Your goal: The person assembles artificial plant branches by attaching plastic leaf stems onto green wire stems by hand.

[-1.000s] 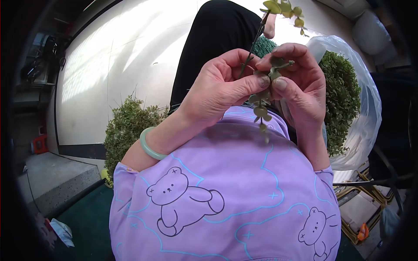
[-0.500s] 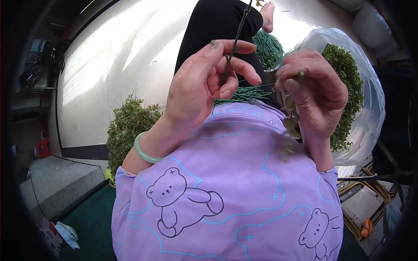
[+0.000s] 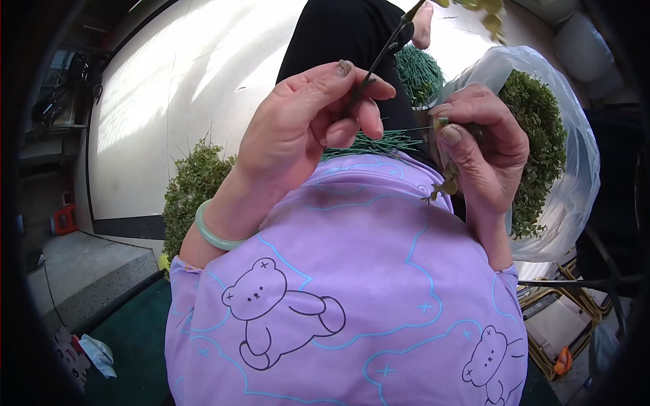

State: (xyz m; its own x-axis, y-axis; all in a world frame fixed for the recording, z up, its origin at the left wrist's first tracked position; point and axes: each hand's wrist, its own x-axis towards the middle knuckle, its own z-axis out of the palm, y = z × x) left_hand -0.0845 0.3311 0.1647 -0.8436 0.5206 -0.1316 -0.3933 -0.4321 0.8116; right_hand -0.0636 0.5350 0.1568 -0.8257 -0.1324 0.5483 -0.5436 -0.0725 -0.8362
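Note:
My left hand, with a pale green bangle on its wrist, pinches a dark green artificial stem between thumb and fingers. That stem slants up to the right, and yellow-green leaves show at the top edge. Across from it, my right hand is closed on a small leafy sprig, thumb against forefinger, with a green tip at the pinch and leaves hanging below. Part of the sprig is hidden by the fingers. Just beyond the hands, thin green stems lie across my lap.
Leafy foliage fills a clear plastic bag at the right. More foliage stands by my left arm. A bundle of green stems stands beyond my knee. Gold-edged frames are at lower right.
The stem in my left hand has tilted further right, and more of its leaves show at the top. My right hand has shifted slightly left and down, still gripping the sprig.

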